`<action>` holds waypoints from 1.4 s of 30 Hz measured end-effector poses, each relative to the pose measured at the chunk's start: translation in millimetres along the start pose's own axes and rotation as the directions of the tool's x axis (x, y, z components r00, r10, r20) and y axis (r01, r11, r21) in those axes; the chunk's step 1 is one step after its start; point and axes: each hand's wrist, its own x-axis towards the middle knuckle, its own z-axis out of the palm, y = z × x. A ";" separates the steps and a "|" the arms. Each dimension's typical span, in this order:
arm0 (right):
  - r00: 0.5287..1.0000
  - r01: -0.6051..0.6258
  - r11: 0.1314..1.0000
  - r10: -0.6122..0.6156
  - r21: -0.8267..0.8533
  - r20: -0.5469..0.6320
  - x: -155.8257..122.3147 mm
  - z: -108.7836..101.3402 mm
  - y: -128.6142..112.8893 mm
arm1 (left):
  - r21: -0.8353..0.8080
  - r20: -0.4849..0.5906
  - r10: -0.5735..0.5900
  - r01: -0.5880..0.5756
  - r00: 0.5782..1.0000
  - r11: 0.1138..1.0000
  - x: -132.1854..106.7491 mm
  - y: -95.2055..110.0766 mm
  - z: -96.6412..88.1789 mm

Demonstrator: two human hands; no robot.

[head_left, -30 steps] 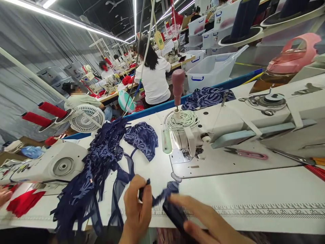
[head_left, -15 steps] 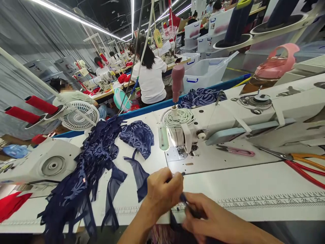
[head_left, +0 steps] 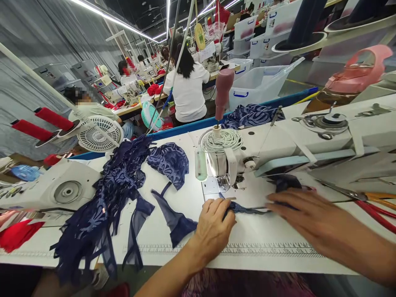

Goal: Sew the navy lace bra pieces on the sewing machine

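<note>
A narrow piece of navy lace fabric (head_left: pixel 247 208) stretches across the sewing machine's bed, just in front of the presser foot (head_left: pixel 223 180). My left hand (head_left: pixel 216 225) grips its left part with curled fingers, close to the needle area. At its right end is my right hand (head_left: pixel 301 214), slightly smeared by motion, with dark cloth showing between the fingers. More of the navy cloth bunches up behind that hand, over the pink thread snips, which are mostly hidden. Left of my left hand, a sheer navy piece (head_left: pixel 176 225) lies on the table, linked to a patterned cup-shaped piece (head_left: pixel 171 161).
A heap of navy cut pieces (head_left: pixel 114 194) hangs over the table's front edge. Scissors with orange and red handles (head_left: pixel 359 196) lie at right. A screwdriver (head_left: pixel 223 95) stands on the machine head. A ruler strip (head_left: pixel 253 249) runs along the front; a fan (head_left: pixel 100 134) is behind left.
Both hands have risen from the table's front edge onto the machine bed. They have moved apart, the right hand far to the right, with the navy fabric now spread between them.
</note>
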 end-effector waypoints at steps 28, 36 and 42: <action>0.817 -0.554 0.595 0.525 0.583 0.241 31.2 74.2 -82.4 | -0.014 -0.061 0.174 -0.175 0.983 0.984 -20.7 -8.8 -9.6; 0.946 -0.259 0.939 0.295 0.227 -0.137 30.3 63.6 -61.8 | 0.025 0.054 0.154 -0.155 0.987 0.988 -18.2 -6.8 -14.0; 0.999 -0.019 0.999 0.021 0.045 -0.049 4.6 63.5 -64.4 | -0.048 0.087 0.065 -0.061 0.994 0.997 -15.6 -4.5 -11.2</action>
